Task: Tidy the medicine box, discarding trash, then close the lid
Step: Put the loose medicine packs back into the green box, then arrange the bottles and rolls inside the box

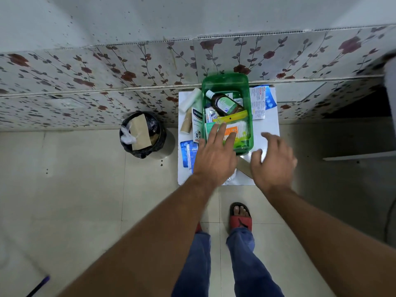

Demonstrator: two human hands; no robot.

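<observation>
A green see-through medicine box [226,80] stands open on a small white table [271,123], its lid leaning back against the wall. Inside lie a brown bottle [225,103], a yellow pouch, a pack of cotton swabs [239,130] and small tubes. My left hand [214,156] reaches over the box's near left corner, fingers straight, fingertips above the swab pack. To the right of the box my right hand [273,161] hovers over the table, fingers loosely spread, holding nothing.
A black-lined bin [142,133] with brown paper and plastic in it stands on the floor left of the table. A plaster box [196,123], rolls [190,99] and blue packets [186,152] lie left of the medicine box; a leaflet [258,102] lies to its right. The floral wall is directly behind.
</observation>
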